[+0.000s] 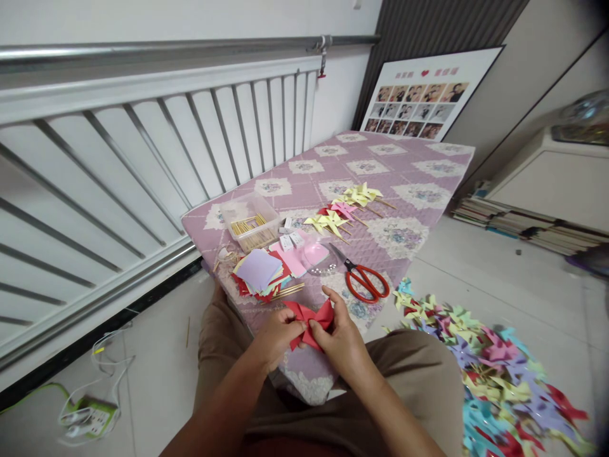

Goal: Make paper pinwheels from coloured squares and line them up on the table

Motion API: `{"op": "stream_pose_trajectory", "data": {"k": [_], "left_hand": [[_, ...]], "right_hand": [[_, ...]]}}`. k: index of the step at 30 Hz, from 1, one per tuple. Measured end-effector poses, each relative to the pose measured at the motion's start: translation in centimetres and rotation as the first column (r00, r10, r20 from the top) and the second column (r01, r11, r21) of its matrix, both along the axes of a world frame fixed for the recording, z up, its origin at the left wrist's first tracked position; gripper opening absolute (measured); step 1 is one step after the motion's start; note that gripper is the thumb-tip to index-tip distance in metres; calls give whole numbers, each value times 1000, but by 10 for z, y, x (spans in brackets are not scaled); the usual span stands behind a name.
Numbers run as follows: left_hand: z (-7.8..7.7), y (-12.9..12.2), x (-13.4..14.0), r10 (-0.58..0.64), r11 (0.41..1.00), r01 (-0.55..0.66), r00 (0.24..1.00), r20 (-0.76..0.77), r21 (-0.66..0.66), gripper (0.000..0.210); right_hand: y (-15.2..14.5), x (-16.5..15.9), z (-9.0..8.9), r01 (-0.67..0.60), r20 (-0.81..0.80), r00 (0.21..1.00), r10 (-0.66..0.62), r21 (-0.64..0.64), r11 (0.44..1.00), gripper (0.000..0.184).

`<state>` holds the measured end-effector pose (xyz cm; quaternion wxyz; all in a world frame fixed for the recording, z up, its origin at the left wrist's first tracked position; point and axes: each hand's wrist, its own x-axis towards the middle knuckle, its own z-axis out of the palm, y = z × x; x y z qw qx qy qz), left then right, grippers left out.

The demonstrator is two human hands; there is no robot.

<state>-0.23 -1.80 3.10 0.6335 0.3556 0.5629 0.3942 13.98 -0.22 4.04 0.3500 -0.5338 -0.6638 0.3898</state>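
Note:
A red paper pinwheel [310, 315] is held up over the near corner of the table. My left hand [281, 333] pinches its left side, thumb close to the centre. On the other side, my right hand [339, 333] grips it with the thumb near the middle and a finger raised along the far edge. Red-handled scissors [366, 282] lie just beyond my right hand. A stack of coloured paper squares [259, 271] rests beyond my left hand, with a few thin sticks [290, 290] beside it. A clear round dish [320, 257] holds small shiny pieces.
A plastic box of short sticks [252, 222] stands by the radiator [190, 139]. Finished pinwheels [352, 206] lie mid-table on the patterned cloth [399, 231]. A heap of colourful pinwheels [499, 374] covers the floor at right. A power strip [92, 416] with cables lies at lower left.

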Motion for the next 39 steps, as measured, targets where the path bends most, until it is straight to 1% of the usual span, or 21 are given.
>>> {"op": "stream_pose_trajectory", "data": {"k": [2, 4, 11, 14, 17, 19, 22, 25, 27, 30, 33, 35, 37, 38, 39], "left_hand": [[3, 0, -2, -11, 1000, 9, 996, 94, 15, 14], [4, -1, -4, -24, 999, 21, 992, 120, 24, 16], [-9, 3, -3, 2, 999, -1, 1000, -24, 39, 14], [-11, 5, -1, 17, 999, -14, 998, -67, 37, 15], [-11, 7, 1, 35, 999, -33, 996, -78, 36, 16], [-14, 10, 2, 41, 998, -38, 997, -71, 39, 15], [-23, 18, 2, 67, 997, -65, 997, -40, 48, 14], [-38, 30, 3, 137, 986, -136, 991, 6, 93, 16], [-47, 38, 5, 175, 978, -175, 985, 4, 118, 15], [-56, 49, 7, 179, 978, -172, 983, -52, 120, 16], [-60, 53, 6, 174, 979, -155, 974, -143, 132, 13], [-60, 52, 4, 170, 974, -137, 968, -182, 181, 8], [-59, 49, 3, 150, 968, -103, 968, -200, 230, 5], [-59, 47, 3, 140, 966, -87, 968, -208, 244, 5], [-58, 46, 4, 131, 966, -75, 967, -220, 247, 6]], "right_hand": [[0, 0, 0, 4, 2, 1000, -4, 8, 1000, 61], [0, 0, 0, 8, 3, 1000, -9, 16, 1000, 59], [4, 0, 0, -4, 10, 1000, 4, -16, 1000, 61], [5, 0, -2, -7, 5, 1000, 7, -23, 1000, 62], [6, 0, -5, 4, -14, 1000, -4, -4, 1000, 61], [7, 0, -6, -14, -70, 997, 13, -8, 1000, 60], [15, 6, -8, -47, -199, 979, 42, -19, 999, 58], [33, 20, -10, 7, -273, 962, -2, 18, 1000, 53], [48, 31, -10, 46, -271, 962, -25, 69, 997, 49], [72, 47, -3, 52, -201, 979, -29, 109, 993, 48], [94, 54, 14, 47, -72, 997, -37, 128, 991, 57], [109, 53, 29, 35, 43, 998, -43, 163, 986, 59], [126, 48, 42, -9, 185, 982, -26, 185, 983, 54], [134, 44, 48, -51, 284, 959, -3, 186, 981, 50], [142, 40, 53, -105, 401, 916, 23, 184, 977, 44]]}}
